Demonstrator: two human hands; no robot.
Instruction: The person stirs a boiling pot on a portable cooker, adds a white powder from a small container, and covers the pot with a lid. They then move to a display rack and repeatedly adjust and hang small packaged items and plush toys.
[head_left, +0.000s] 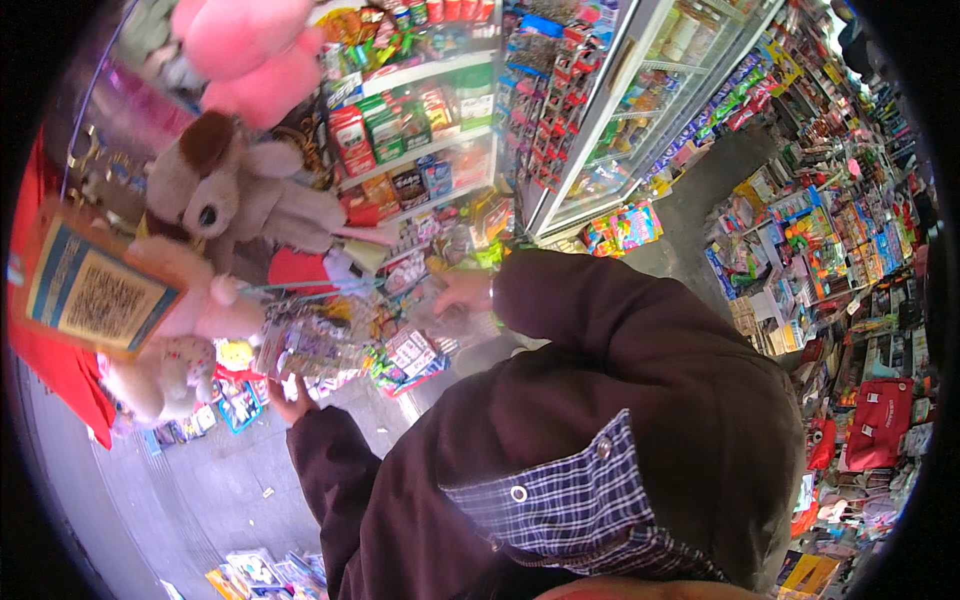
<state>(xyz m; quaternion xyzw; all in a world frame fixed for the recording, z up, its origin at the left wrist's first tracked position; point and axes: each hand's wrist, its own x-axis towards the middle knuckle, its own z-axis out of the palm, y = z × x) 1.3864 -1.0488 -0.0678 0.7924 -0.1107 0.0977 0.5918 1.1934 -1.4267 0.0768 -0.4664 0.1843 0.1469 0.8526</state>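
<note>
My left hand (294, 401), in a dark brown sleeve, is at the near end of a clear plastic container (319, 351). Its thumb and a finger are against that end, and the container lies on its side. Farther right, my right hand (461, 291) reaches over the crowded goods, fingers pointing left and downward. Clear, shiny plastic (431, 311) is around its fingertips; blur hides whether they grip it. Just below the hands lies a colourful packet (409, 360) with printed writing. A thin light-blue strip (315, 285) crosses above the container.
Plush toys hang at left, including a beige dog (240, 187) and a pink one (251, 56), beside a card with a printed code (101, 289). White shelves (420, 157) of packets stand ahead. A glass-door cabinet (637, 112) rises at right, near stacked goods (810, 232).
</note>
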